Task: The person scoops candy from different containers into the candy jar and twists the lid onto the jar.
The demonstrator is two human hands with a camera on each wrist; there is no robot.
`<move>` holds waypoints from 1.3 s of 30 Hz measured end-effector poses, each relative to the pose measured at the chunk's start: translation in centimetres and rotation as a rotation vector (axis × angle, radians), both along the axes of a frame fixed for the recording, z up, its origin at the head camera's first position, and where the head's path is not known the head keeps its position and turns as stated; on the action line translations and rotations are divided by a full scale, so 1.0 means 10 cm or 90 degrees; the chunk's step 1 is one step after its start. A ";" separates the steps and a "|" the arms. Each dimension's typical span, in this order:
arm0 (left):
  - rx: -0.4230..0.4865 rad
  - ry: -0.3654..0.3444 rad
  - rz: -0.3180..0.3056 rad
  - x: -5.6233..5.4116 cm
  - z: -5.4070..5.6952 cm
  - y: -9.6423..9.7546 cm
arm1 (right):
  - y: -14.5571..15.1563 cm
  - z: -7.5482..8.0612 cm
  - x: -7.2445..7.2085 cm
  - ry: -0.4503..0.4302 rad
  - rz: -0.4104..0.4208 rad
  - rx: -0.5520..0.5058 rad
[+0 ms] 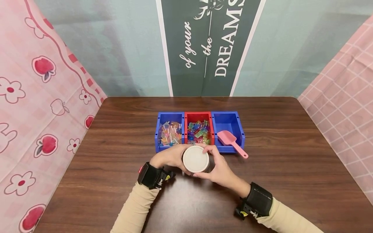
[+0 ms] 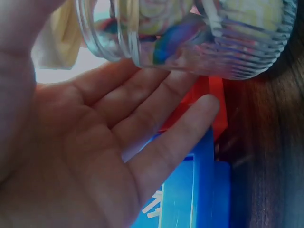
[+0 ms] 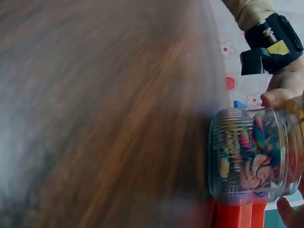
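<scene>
A ribbed clear glass jar holds colourful swirled candies, and a pale round lid covers its top. In the head view my left hand holds the jar from the left. The left wrist view shows that hand's palm and fingers reaching along the glass. From the right, my right hand grips the jar at its lid, a finger on the lid's upper edge and the thumb on the near side. Whether the jar's base touches the table cannot be told.
Behind the jar stand three joined bins: a blue bin of wrapped lollipops, a red bin of wrapped candies, and another blue bin. A pink scoop leans over the right bin's front edge. Brown wooden table surrounds them.
</scene>
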State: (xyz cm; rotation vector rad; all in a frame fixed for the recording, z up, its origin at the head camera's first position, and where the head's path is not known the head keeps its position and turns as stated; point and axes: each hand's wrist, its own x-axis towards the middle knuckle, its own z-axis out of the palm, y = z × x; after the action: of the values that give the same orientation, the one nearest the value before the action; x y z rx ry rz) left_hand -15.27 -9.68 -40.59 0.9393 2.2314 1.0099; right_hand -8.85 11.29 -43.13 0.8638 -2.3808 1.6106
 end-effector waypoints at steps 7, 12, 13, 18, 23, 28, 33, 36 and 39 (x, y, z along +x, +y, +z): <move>-0.025 0.027 0.000 0.00 -0.01 0.00 | 0.06 -0.01 -0.02 0.022 -0.016 0.057; -0.023 0.020 -0.008 0.00 0.01 0.00 | 0.06 0.02 -0.02 0.037 -0.037 0.135; -0.022 0.021 -0.010 0.00 0.01 0.00 | 0.06 0.03 -0.02 0.041 -0.038 0.153; -0.025 0.039 -0.013 0.02 0.02 -0.01 | 0.00 0.23 -0.06 0.038 -0.023 0.264; -0.042 0.076 -0.011 0.02 0.01 0.01 | -0.08 0.44 -0.12 0.004 -0.001 0.395; -0.052 0.112 -0.016 0.03 0.00 0.02 | -0.12 0.60 -0.16 -0.028 0.021 0.478; -0.058 0.124 -0.018 0.04 0.01 0.04 | -0.14 0.66 -0.18 -0.052 0.038 0.516; -0.059 0.128 -0.017 0.04 0.02 0.03 | -0.17 0.69 -0.19 -0.039 0.042 0.535; -0.060 0.133 -0.013 0.05 0.02 0.03 | -0.21 0.71 -0.19 -0.026 0.039 0.551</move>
State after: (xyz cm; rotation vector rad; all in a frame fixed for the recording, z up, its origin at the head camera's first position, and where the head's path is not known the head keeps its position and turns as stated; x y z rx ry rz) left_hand -14.79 -9.34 -40.37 1.0648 2.4117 0.8224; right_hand -10.73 9.20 -35.99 1.0097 -3.1153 0.5378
